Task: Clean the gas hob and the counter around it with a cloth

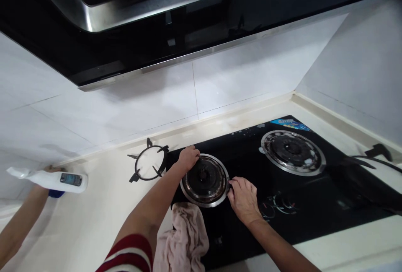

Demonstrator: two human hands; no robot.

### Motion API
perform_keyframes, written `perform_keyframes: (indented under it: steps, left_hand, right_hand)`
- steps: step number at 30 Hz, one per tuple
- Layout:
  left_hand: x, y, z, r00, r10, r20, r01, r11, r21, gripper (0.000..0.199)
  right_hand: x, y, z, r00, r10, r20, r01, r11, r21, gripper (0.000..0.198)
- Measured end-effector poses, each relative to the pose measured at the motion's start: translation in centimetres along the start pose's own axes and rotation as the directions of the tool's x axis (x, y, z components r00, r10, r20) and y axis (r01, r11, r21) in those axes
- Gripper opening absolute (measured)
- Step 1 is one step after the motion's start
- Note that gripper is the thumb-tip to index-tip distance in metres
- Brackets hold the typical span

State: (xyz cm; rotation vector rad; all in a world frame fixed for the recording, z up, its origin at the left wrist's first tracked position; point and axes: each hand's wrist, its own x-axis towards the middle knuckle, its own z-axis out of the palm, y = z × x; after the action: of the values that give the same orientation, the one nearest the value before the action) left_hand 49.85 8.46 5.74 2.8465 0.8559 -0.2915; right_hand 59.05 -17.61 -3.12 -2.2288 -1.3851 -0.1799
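Observation:
The left burner's round metal drip pan point(224, 167) lies in the black glass gas stove point(238, 238), stained brown, with the burner head point(203, 174) at its centre. My left hand point(189, 157) has its fingers curled over the pan's upper left rim. On the opposite side my right hand point(244, 200) pinches the right rim between thumb and fingers. A crumpled pinkish cloth point(185, 238) lies over the stove's front left edge, below my left hand. To the left, a black pan support point(136, 166) sits on the white counter point(103, 205).
A second burner pan point(320, 161) with foamy spots lies on the right. A black pan support point(378, 151) is partly visible at the right edge. At far left, another person's arm point(25, 226) reaches behind a white spray bottle point(47, 180). The black range hood point(132, 54) hangs overhead.

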Motion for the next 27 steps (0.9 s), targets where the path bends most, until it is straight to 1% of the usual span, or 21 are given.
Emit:
perform_keyframes:
  steps: [1,3,8,10,11,13,18,20,21,22,24,27]
  left_hand:
    - [-0.2,-0.1,0.1,1.000,-0.004,0.000,0.004,1.000,-0.001,0.019]
    - [-1.9,-0.7,0.5,0.999,-0.032,0.001,0.032,0.999,0.004,0.021]
    - [-9.3,-1.9,1.9,0.994,-0.108,0.028,0.107,0.994,0.022,0.017]
    - [-11.0,-1.9,2.3,0.992,-0.122,0.029,0.122,0.992,0.023,0.016]
    - [-11.1,-1.9,2.4,0.992,-0.128,0.025,0.127,0.992,0.024,0.015]
    - [-10.2,-1.9,2.3,0.991,-0.134,0.009,0.134,0.991,0.026,0.017]
    - [-3.7,-1.3,1.3,0.995,-0.096,-0.022,0.096,0.995,0.016,0.020]
    - [-1.9,-0.7,1.0,0.996,-0.083,-0.026,0.083,0.996,0.014,0.021]
    - [-1.6,-0.6,1.0,0.996,-0.082,-0.028,0.083,0.996,0.015,0.022]
    - [-1.8,-0.5,1.0,0.996,-0.086,-0.030,0.086,0.996,0.017,0.023]
    - [-3.4,-0.6,1.3,0.995,-0.099,-0.028,0.100,0.995,0.022,0.025]
    - [-7.7,-1.3,2.1,0.994,-0.111,-0.012,0.112,0.993,0.027,0.024]
  right_hand:
    - [0.0,0.0,-0.1,1.000,-0.003,-0.001,0.003,1.000,0.003,0.021]
    - [-0.1,0.0,-0.1,1.000,-0.005,-0.005,0.005,1.000,0.010,0.022]
    - [-0.2,0.1,0.1,1.000,0.009,-0.009,-0.009,1.000,0.026,0.022]
    - [-0.2,0.0,0.2,1.000,0.010,-0.008,-0.010,1.000,0.029,0.022]
    - [-0.2,0.0,0.3,1.000,0.009,-0.007,-0.009,1.000,0.030,0.022]
    - [-0.2,0.0,0.3,1.000,0.007,-0.004,-0.007,1.000,0.026,0.022]
    - [-0.1,-0.2,0.0,1.000,0.009,0.007,-0.009,1.000,0.005,0.020]
    - [-0.1,-0.1,-0.1,1.000,0.003,0.005,-0.003,1.000,0.003,0.020]
    - [-0.1,-0.1,-0.1,1.000,-0.001,0.000,0.001,1.000,0.003,0.021]
    - [-0.1,-0.1,-0.1,1.000,-0.005,-0.005,0.005,1.000,0.004,0.021]
    - [-0.2,0.0,0.0,1.000,-0.010,-0.013,0.010,1.000,0.008,0.021]
    - [-0.3,0.2,0.2,1.000,-0.017,-0.025,0.017,1.000,0.014,0.021]
